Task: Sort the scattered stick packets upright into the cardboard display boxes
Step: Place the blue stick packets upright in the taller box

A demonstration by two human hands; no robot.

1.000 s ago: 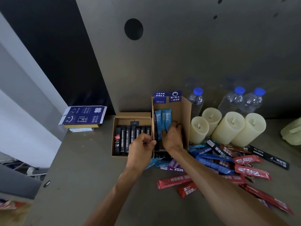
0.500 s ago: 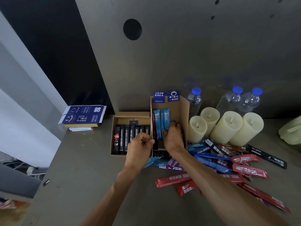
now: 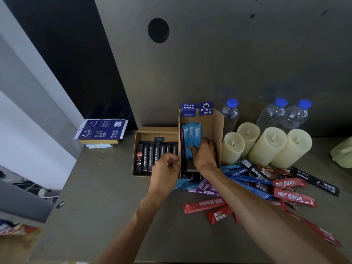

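Note:
Two cardboard display boxes stand side by side at the back of the table. The low box [image 3: 158,130] holds a row of black stick packets [image 3: 158,155]. The tall box [image 3: 217,126] holds upright light blue packets [image 3: 190,138]. My right hand [image 3: 204,157] reaches into the tall box and grips the lower ends of those blue packets. My left hand [image 3: 165,174] is curled at the tall box's front left corner, pinching its edge. Loose red, blue, purple and black packets [image 3: 266,185] lie scattered on the table to the right.
Several cream pillar candles [image 3: 266,147] stand right of the tall box, with three blue-capped water bottles [image 3: 272,115] behind them. A blue printed carton [image 3: 101,130] lies at the back left. The table's left edge drops off near it. A pale green object [image 3: 342,153] is at the far right.
Both hands have stayed at the tall box; my right hand has shifted slightly among the blue packets, pressing them toward the box's left wall.

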